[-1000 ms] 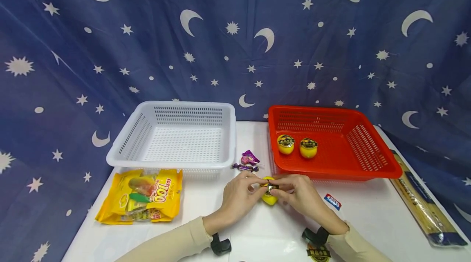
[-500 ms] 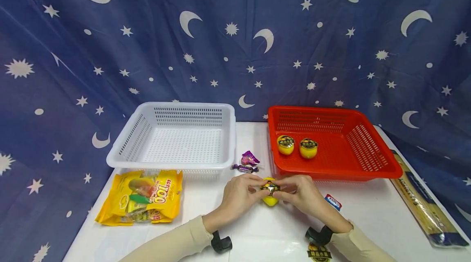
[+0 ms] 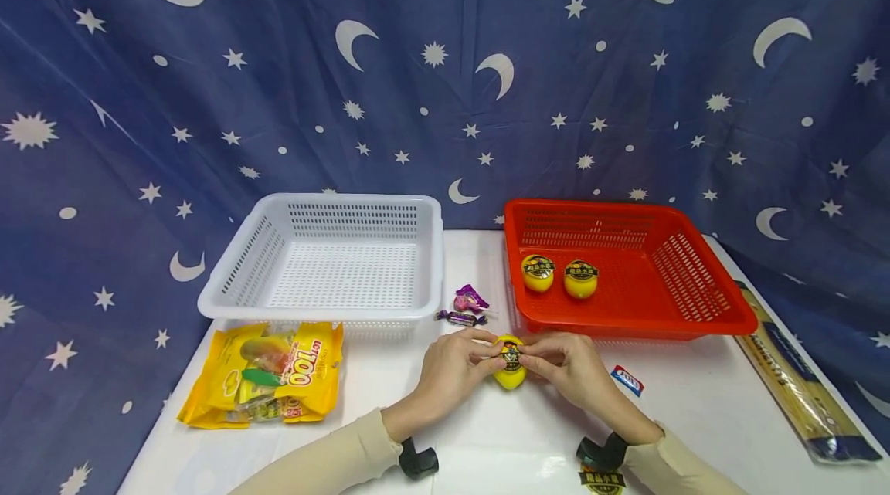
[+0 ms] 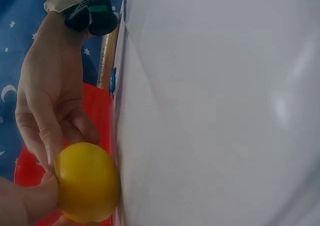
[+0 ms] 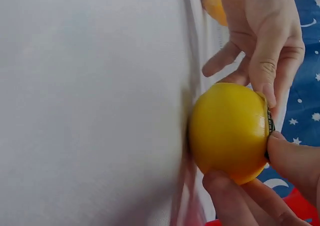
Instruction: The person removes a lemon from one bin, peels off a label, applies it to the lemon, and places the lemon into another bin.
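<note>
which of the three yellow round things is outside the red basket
The yellow ball-shaped jelly cup held by both hands on the white table; two others lie inside the red plastic basket.

**Yellow cup on the surface**

Round yellow jelly cup, smooth glossy body, dark label with gold print on top. Upright on the white surface, just in front of the red basket. Pinched at the lid rim from both sides.

Low in the frame's centre, the left hand and right hand meet, fingers curled and pinching from both sides. Both forearms angle in from the bottom edge.
</note>
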Motion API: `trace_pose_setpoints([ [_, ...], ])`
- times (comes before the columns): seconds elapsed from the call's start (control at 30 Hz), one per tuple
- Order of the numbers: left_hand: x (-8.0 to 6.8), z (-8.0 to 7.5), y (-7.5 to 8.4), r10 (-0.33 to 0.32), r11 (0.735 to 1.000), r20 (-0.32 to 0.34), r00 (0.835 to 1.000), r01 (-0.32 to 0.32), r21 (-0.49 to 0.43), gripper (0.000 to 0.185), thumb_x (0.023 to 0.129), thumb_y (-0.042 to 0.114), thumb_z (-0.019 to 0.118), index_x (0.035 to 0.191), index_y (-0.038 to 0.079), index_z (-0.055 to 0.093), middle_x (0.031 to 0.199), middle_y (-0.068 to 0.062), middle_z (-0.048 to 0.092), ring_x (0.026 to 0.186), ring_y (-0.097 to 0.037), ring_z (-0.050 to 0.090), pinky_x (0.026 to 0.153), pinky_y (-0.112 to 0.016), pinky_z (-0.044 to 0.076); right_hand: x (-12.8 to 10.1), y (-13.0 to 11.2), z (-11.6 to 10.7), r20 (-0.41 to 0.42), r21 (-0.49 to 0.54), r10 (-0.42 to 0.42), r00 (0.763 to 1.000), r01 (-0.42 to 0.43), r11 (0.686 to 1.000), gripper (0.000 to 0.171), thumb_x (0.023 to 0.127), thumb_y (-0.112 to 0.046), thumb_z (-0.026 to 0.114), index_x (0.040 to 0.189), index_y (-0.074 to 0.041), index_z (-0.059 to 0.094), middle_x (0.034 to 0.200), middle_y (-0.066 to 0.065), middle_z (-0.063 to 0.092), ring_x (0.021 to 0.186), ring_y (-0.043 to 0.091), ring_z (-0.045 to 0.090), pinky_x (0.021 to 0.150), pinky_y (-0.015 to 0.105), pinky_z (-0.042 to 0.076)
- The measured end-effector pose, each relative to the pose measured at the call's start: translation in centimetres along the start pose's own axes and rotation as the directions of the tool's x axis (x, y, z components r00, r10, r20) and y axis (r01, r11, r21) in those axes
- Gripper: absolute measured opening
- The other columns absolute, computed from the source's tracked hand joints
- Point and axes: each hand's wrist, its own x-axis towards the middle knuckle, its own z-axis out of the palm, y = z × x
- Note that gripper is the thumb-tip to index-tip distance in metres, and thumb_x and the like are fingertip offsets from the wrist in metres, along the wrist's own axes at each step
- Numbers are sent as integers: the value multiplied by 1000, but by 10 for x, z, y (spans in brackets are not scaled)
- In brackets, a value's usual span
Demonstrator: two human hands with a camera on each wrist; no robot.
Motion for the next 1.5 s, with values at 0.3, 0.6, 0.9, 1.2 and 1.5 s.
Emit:
trace_pose_setpoints([
  [0.3, -1, 3, 2, 46, 995, 1, 999, -46, 83, 27, 87, 35, 79, 112, 25, 79, 120, 11, 76, 89, -8, 73, 66, -16, 46, 0, 3, 0, -20, 11, 48, 999, -47, 999, 7, 78, -12, 88, 81, -17, 83, 92, 5, 81, 76, 3, 72, 64, 20, 58],
  [0.6, 3, 2, 3, 41, 999, 17, 999, -41, 32, 26, 86, 35, 82, 108, 22, 81, 117, 9, 77, 73, 1, 72, 64, -13, 44, -2, -1, -7, 192, 108, 172, 966, -195, 975, 63, 75, -27, 92, 128, -6, 65, 124, 19, 72, 91, 20, 77, 71, 24, 62],
  [0.9, 5, -3, 10, 15, 1000, 24, 1000, -16, 16, 24, 83, 38, 84, 102, 24, 83, 108, 11, 79, 75, -2, 72, 65, -14, 45, -1, -5, 0, 236, -176, 61, 970, -19, 984, 77, 66, -40, 96, 134, -20, 66, 75, -11, 55, 65, 5, 48, 64, 21, 36],
  [1.2, 15, -18, 33, 118, 992, -98, 988, -122, -29, 32, 88, 39, 80, 115, 23, 80, 117, 9, 77, 80, -8, 75, 68, -16, 48, -25, -37, -71, 352, -57, 104, 930, -89, 994, 76, 68, -40, 95, 135, -21, 64, 117, -5, 72, 85, 2, 62, 61, 23, 57],
  [1.5, 39, -6, 32, 182, 981, -140, 973, -171, 87, 45, 90, 47, 75, 128, 22, 73, 141, -2, 67, 110, -22, 75, 53, -17, 41, 36, -15, -188, 221, -234, 130, 966, -77, 969, 78, 72, -29, 94, 139, -13, 58, 124, 12, 68, 99, 17, 64, 72, 23, 58],
])
